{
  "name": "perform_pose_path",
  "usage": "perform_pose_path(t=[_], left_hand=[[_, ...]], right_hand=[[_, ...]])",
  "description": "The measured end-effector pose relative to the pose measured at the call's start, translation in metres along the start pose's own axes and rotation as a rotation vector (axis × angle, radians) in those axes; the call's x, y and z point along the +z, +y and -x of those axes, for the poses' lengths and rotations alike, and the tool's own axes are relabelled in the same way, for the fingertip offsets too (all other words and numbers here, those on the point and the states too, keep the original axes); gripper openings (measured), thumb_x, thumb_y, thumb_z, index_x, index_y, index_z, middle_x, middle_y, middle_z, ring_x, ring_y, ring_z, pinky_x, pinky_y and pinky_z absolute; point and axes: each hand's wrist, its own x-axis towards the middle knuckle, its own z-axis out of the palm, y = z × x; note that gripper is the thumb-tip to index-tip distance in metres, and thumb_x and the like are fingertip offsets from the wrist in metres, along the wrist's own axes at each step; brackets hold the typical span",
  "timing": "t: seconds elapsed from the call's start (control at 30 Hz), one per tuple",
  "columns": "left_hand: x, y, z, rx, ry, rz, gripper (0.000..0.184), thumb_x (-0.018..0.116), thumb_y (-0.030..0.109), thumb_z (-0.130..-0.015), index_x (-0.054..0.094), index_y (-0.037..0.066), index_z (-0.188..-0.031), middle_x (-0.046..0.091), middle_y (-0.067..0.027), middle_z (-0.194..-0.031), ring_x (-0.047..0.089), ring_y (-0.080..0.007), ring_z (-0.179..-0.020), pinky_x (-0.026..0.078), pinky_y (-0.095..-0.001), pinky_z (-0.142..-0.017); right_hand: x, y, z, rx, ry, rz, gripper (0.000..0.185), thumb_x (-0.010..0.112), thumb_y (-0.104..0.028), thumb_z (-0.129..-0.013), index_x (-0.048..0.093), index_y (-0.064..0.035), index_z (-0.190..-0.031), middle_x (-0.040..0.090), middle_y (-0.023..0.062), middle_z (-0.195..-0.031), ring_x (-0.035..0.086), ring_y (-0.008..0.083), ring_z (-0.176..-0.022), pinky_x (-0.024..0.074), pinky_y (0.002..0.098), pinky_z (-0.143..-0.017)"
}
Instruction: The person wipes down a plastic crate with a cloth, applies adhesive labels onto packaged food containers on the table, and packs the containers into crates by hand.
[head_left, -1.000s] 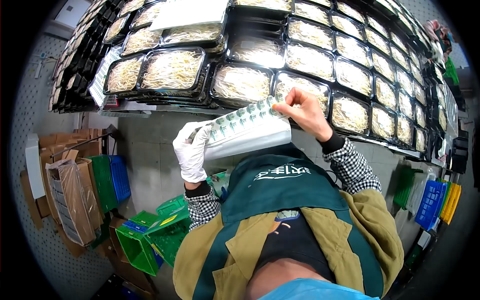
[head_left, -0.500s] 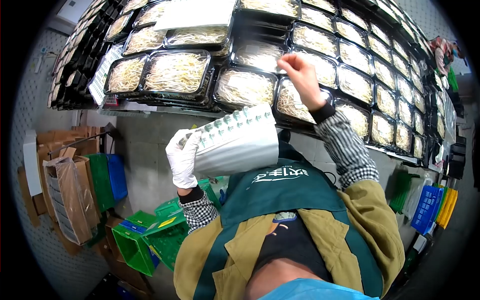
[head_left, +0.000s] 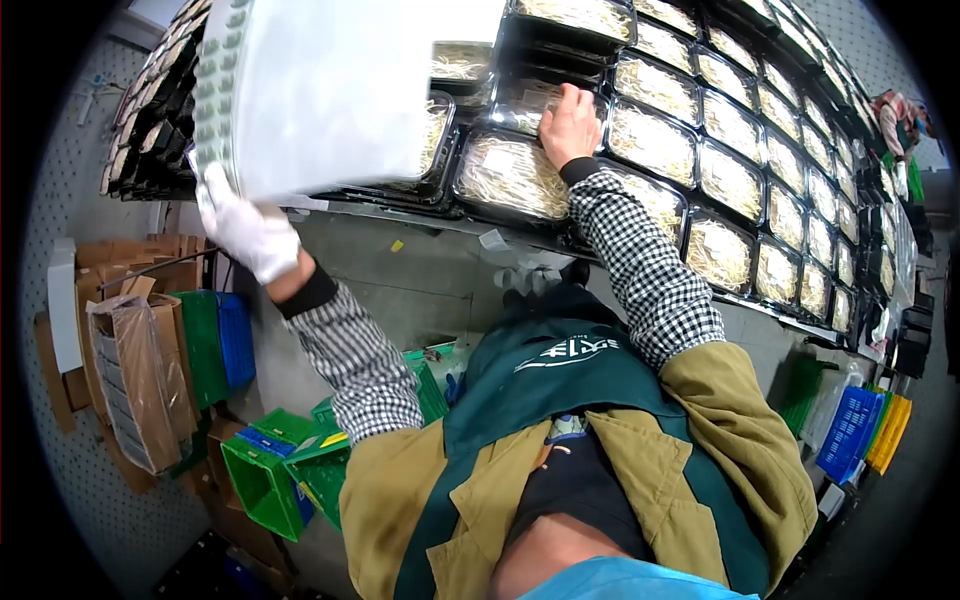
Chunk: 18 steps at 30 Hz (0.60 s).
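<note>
My left hand [head_left: 248,232], in a white glove, is closed on the lower left corner of a sheet of labels [head_left: 330,100]. The sheet is white, with rows of small green labels along its left edge, and covers several packs at the table's near left. My bare right hand [head_left: 572,128] rests on a black tray of bean sprouts [head_left: 525,103] with its fingers stretched out over the top. Whether anything lies under the fingertips is hidden. Just in front of that tray is another bean sprout pack [head_left: 512,175].
Stacked bean sprout packs [head_left: 735,180] fill the table to the right. Green crates [head_left: 265,480] and flattened cardboard [head_left: 135,370] stand on the floor at left. Blue crates [head_left: 850,430] stand at right. Another person [head_left: 900,120] is at the far right.
My left hand has swung up and left with the label sheet, from before my apron to over the packs. My right hand has gone from a raised pinch to lying on a tray.
</note>
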Motion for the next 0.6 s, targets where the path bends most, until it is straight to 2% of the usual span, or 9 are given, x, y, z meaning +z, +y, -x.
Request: perform_pose_path(t=[0.07,0.1,0.17,0.2,0.3,0.33,0.5,0.53,0.6], left_hand=[[0.0,-0.045,-0.068,0.241,-0.127,-0.107,0.032,0.054,0.024,-0.091,0.057,-0.004,-0.106,0.062,-0.0133,-0.104,0.059,-0.021,-0.091,0.049,-0.0334,-0.081],[0.007,-0.052,-0.074,0.176,-0.205,0.118,0.033,0.053,0.023,-0.093,0.054,-0.005,-0.111,0.061,-0.0134,-0.107,0.058,-0.0215,-0.089,0.048,-0.0324,-0.081],[0.004,-0.066,-0.087,0.243,-0.307,0.051,0.039,0.054,0.02,-0.093,0.046,-0.005,-0.122,0.058,-0.0147,-0.114,0.057,-0.0231,-0.096,0.046,-0.0318,-0.087],[-0.001,-0.067,-0.083,0.162,-0.348,0.007,0.051,0.057,0.013,-0.091,0.034,-0.005,-0.134,0.052,-0.0183,-0.124,0.053,-0.0258,-0.11,0.042,-0.0326,-0.095],[0.001,-0.075,-0.054,0.593,-0.019,-0.399,0.055,0.059,0.005,-0.088,0.031,-0.005,-0.135,0.047,-0.0201,-0.131,0.046,-0.0265,-0.121,0.039,-0.0348,-0.1],[0.003,-0.053,-0.023,0.567,-0.018,-0.408,0.057,0.061,0.001,-0.085,0.031,-0.005,-0.133,0.045,-0.0217,-0.134,0.045,-0.0257,-0.123,0.038,-0.0347,-0.101],[-0.007,-0.04,0.045,0.596,-0.013,-0.295,0.056,0.058,-0.006,-0.082,0.036,-0.001,-0.133,0.046,-0.0177,-0.133,0.05,-0.0247,-0.117,0.042,-0.0358,-0.097],[-0.011,-0.047,0.054,0.582,-0.017,-0.266,0.057,0.056,-0.009,-0.082,0.037,0.0,-0.135,0.045,-0.0164,-0.134,0.05,-0.0252,-0.115,0.042,-0.0366,-0.096],[-0.013,-0.052,0.074,0.562,-0.046,-0.179,0.053,0.053,-0.012,-0.081,0.04,-0.001,-0.131,0.049,-0.0147,-0.129,0.054,-0.0233,-0.111,0.044,-0.0345,-0.094]], right_hand=[[-0.001,0.013,0.001,-0.027,0.068,-0.052,0.025,0.067,-0.018,-0.074,0.059,-0.0069,-0.095,0.052,0.0111,-0.103,0.053,0.0283,-0.1,0.0421,0.0419,-0.082],[-0.004,0.014,0.005,0.05,0.05,-0.164,0.018,0.068,-0.022,-0.073,0.064,-0.0058,-0.079,0.057,0.0112,-0.104,0.053,0.0285,-0.101,0.0428,0.0393,-0.084],[-0.017,0.015,0.017,0.182,-0.239,-0.427,0.022,0.069,-0.026,-0.073,0.066,-0.0054,-0.068,0.062,0.0122,-0.104,0.054,0.0282,-0.101,0.0424,0.0371,-0.087],[-0.021,0.009,0.035,0.196,-0.268,-0.474,0.022,0.07,-0.027,-0.073,0.067,-0.0051,-0.071,0.063,0.0119,-0.103,0.056,0.0255,-0.099,0.0435,0.0339,-0.084],[-0.037,-0.027,0.08,0.142,-0.265,-0.505,0.023,0.07,-0.028,-0.075,0.07,-0.0052,-0.071,0.064,0.0064,-0.1,0.058,0.0235,-0.097,0.0435,0.0349,-0.085],[-0.029,-0.03,0.086,0.09,-0.23,-0.447,0.022,0.07,-0.027,-0.074,0.07,-0.0054,-0.07,0.063,0.0063,-0.1,0.058,0.0239,-0.096,0.0432,0.035,-0.085],[-0.025,-0.041,0.096,-0.145,-0.094,-0.19,0.019,0.071,-0.025,-0.073,0.065,-0.0078,-0.067,0.059,0.0054,-0.09,0.056,0.0266,-0.087,0.0429,0.037,-0.079],[-0.026,-0.039,0.095,-0.235,-0.07,-0.126,0.021,0.071,-0.026,-0.073,0.062,-0.0071,-0.077,0.056,0.0076,-0.087,0.056,0.028,-0.086,0.0437,0.0379,-0.076],[-0.031,-0.04,0.09,-0.14,-0.159,-0.085,0.025,0.07,-0.026,-0.074,0.06,-0.0057,-0.085,0.056,0.0094,-0.088,0.057,0.0287,-0.084,0.0446,0.0376,-0.073]])
